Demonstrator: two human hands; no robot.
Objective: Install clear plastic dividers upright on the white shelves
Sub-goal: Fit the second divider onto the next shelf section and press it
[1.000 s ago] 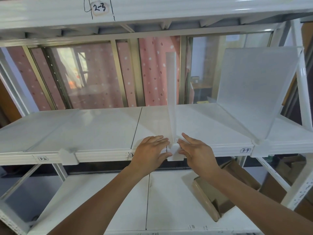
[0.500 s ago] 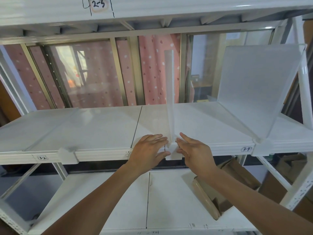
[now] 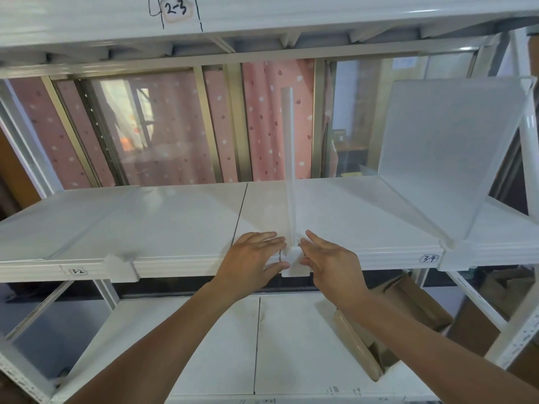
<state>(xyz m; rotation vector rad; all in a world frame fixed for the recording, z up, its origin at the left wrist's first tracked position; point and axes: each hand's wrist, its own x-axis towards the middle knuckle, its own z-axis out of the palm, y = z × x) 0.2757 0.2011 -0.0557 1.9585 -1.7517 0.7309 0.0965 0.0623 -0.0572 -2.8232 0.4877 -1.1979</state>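
Head view: three clear plastic dividers stand on the white metal middle shelf (image 3: 175, 217). The middle upright clear divider (image 3: 288, 158) is seen edge-on, its white clip base (image 3: 295, 262) on the shelf's front lip. The left hand (image 3: 250, 262) and right hand (image 3: 329, 265), fingers spread, flank that base, thumbs touching it. The frosted right divider (image 3: 449, 153) and faint left divider (image 3: 96, 217) stand to either side. One brown cardboard box (image 3: 388, 325) lies below.

The scene was brightly lit through the glass window (image 3: 145, 126) behind; straight lines were bowed at the edges
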